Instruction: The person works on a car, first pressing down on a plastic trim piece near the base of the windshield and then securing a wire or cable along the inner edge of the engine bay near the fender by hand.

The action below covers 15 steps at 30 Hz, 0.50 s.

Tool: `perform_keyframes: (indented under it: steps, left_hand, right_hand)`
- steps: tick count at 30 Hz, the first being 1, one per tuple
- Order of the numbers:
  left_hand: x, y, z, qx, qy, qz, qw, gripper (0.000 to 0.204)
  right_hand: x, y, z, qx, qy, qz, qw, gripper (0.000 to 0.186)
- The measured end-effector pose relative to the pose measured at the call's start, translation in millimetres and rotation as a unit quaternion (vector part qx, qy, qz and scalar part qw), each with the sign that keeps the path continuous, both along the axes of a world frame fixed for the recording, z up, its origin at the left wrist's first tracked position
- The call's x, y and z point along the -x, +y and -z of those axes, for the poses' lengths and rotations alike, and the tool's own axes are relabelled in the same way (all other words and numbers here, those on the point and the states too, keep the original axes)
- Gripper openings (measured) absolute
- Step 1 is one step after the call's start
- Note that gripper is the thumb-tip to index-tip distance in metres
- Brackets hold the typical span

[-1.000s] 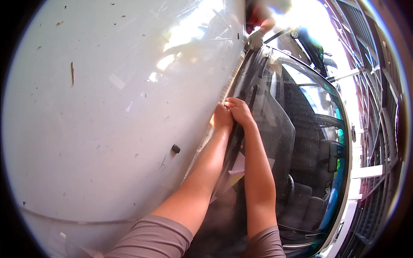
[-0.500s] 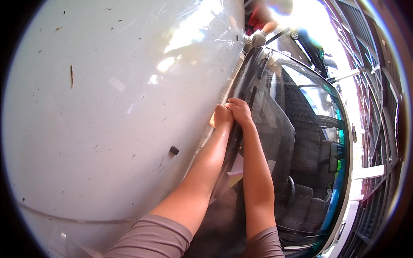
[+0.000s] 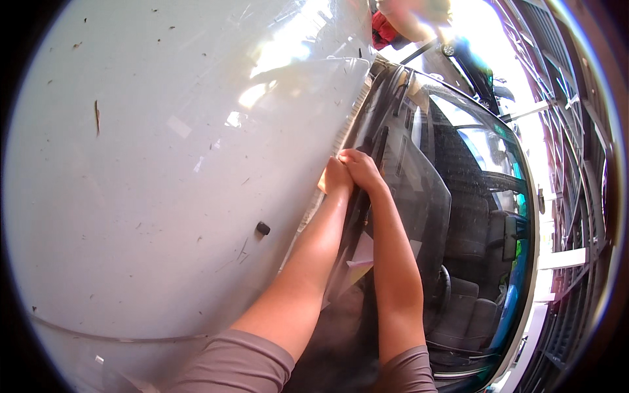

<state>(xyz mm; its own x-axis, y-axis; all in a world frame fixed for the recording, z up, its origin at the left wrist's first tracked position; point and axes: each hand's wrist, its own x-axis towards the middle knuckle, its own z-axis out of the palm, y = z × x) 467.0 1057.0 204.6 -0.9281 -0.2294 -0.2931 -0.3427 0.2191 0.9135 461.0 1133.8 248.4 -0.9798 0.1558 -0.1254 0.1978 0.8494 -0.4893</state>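
Note:
My left hand [image 3: 337, 177] is closed at the rear edge of the pale car hood [image 3: 164, 216], over the dark cowl strip [image 3: 362, 134] at the windshield's base. My right hand [image 3: 360, 168] is closed right beside it, its fingers meeting the left hand's. Whatever the fingers grip, if anything, is hidden by the hands. The windshield [image 3: 419, 190] slopes away to the right of my forearms, with dark seats showing through it.
A small black piece [image 3: 263, 228] lies on the hood, among scattered debris and a thin brown twig [image 3: 97, 118]. Beyond the far corner, a person in red [image 3: 383, 31] leans close. A wiper arm [image 3: 383, 147] runs along the glass. A dark car [image 3: 468, 69] stands farther off.
The other person's gloved hand has left the far corner of the cowl, and that person has leaned in nearer. My two hands stay together, shifted only slightly.

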Motion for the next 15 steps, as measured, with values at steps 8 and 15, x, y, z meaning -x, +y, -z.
perform_keyframes:
  steps: [8,15]
  left_hand:
    - [-7.9,-18.7,15.1,-0.236,0.095,0.039,0.966,0.021]
    - [-6.5,-21.4,16.9,-0.114,0.100,0.089,0.984,0.019]
  right_hand:
    - [0.3,-15.0,-15.8,-0.102,-0.088,-0.055,0.989,0.040]
    - [-2.1,-6.2,-9.7,0.022,-0.012,-0.006,1.000,0.052]
